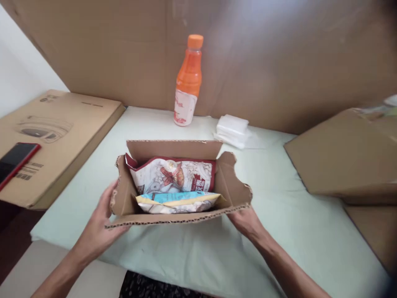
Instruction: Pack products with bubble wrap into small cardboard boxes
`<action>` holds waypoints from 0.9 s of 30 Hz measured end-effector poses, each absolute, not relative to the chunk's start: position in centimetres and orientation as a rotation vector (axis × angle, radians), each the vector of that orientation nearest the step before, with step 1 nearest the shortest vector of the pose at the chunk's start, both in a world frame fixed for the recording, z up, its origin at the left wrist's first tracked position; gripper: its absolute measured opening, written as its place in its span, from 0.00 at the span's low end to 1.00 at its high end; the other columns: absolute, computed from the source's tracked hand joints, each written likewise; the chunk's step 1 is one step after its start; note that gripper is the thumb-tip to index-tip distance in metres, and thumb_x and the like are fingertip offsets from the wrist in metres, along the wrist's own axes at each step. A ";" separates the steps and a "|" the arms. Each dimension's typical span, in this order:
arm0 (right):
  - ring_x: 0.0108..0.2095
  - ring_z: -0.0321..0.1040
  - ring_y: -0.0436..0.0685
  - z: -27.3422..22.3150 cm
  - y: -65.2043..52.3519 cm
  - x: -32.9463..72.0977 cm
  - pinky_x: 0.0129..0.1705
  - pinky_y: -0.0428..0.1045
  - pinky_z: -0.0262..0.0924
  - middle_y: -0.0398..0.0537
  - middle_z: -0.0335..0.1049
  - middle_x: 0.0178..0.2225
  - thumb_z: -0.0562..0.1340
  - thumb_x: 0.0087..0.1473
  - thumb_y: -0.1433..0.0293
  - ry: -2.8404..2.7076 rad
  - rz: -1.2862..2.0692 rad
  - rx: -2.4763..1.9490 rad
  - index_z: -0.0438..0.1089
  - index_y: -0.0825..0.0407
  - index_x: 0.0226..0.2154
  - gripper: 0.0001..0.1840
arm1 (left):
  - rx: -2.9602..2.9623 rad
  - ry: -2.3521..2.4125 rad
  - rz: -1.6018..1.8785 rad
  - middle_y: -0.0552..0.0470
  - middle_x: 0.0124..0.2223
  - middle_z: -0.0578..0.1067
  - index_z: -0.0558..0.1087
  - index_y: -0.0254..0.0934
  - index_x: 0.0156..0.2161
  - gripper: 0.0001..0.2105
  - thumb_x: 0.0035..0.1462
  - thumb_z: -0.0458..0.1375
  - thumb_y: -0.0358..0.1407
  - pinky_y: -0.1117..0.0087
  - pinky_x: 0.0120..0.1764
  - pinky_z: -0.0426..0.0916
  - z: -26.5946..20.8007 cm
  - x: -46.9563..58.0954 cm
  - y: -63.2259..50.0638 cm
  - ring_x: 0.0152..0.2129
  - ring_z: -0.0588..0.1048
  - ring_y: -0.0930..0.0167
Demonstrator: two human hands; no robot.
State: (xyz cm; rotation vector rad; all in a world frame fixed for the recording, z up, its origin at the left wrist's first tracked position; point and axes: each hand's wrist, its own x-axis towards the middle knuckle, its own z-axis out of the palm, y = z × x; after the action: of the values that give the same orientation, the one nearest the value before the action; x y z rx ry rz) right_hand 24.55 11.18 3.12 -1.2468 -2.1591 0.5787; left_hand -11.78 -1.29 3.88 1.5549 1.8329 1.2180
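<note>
Between my two hands is an open cardboard box point(232, 178), its top facing me and its cut edges ragged. My left hand point(101, 221) grips the box's left side, thumb up along the wall. My right hand point(245, 219) holds the lower right corner, its fingers mostly hidden beneath the box. Inside stands a white and dark red food pouch point(173, 176) with a printed picture, leaning on the back wall. In front of it lies a blue, yellow and white packet point(180, 200).
An orange bottle point(188, 78) stands behind the box, with a stack of white packs point(232, 128) to its right. A flat carton point(62, 124) at left carries a red-edged phone point(17, 161). Another cardboard box point(344, 153) sits at right on the pale green cloth point(266, 174).
</note>
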 end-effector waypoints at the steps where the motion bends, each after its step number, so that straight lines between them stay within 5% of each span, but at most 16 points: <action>1: 0.43 0.78 0.63 3.1 10.3 24.4 0.44 0.55 0.76 0.50 0.80 0.47 0.54 0.62 0.65 -2.115 0.649 -1.247 0.73 0.47 0.57 0.23 | 1.536 1.846 1.115 0.45 0.56 0.77 0.66 0.49 0.64 0.39 0.47 0.71 0.49 0.50 0.47 0.81 2.9 -12.0 -1.0 0.51 0.78 0.51; 5: 0.43 0.77 0.61 3.4 9.2 23.0 0.45 0.54 0.75 0.48 0.80 0.47 0.53 0.63 0.66 -1.917 0.930 -1.243 0.74 0.46 0.53 0.21 | 1.508 1.787 0.933 0.47 0.40 0.80 0.74 0.43 0.53 0.26 0.51 0.67 0.51 0.53 0.44 0.80 1.3 -12.0 2.0 0.43 0.80 0.53; 12: 0.44 0.76 0.59 2.5 17.4 22.9 0.48 0.54 0.72 0.50 0.80 0.45 0.52 0.55 0.74 -1.843 0.857 -1.295 0.74 0.52 0.52 0.25 | 1.440 1.700 1.174 0.46 0.43 0.77 0.69 0.36 0.47 0.23 0.49 0.64 0.47 0.61 0.43 0.75 2.2 -7.8 12.3 0.40 0.78 0.61; 18: 0.60 0.67 0.64 3.6 25.9 28.2 0.65 0.63 0.59 0.54 0.73 0.58 0.58 0.58 0.70 -1.962 0.215 -1.342 0.75 0.50 0.50 0.18 | 1.492 1.835 1.206 0.51 0.39 0.73 0.67 0.38 0.46 0.17 0.53 0.61 0.41 0.65 0.42 0.69 -0.1 -6.3 13.8 0.38 0.74 0.66; 23: 0.61 0.64 0.72 3.9 33.1 30.8 0.62 0.72 0.55 0.57 0.71 0.59 0.62 0.54 0.76 -1.989 0.022 -1.627 0.76 0.51 0.40 0.11 | 1.471 1.840 1.203 0.52 0.38 0.72 0.67 0.38 0.45 0.16 0.53 0.61 0.41 0.66 0.41 0.67 -0.6 -6.6 13.3 0.36 0.72 0.67; 27: 0.52 0.69 0.59 5.9 36.2 32.6 0.59 0.60 0.63 0.52 0.76 0.51 0.58 0.65 0.68 -1.709 0.128 -1.524 0.73 0.51 0.41 0.08 | 1.472 1.848 1.203 0.53 0.36 0.71 0.67 0.39 0.43 0.14 0.53 0.61 0.41 0.66 0.39 0.66 -0.5 -6.5 13.4 0.35 0.71 0.67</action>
State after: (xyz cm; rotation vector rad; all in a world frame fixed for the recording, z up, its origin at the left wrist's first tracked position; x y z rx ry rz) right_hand 32.64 36.16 5.91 -1.5238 -1.7092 0.1277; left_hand -6.47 13.45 -0.45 1.4719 1.8476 1.2026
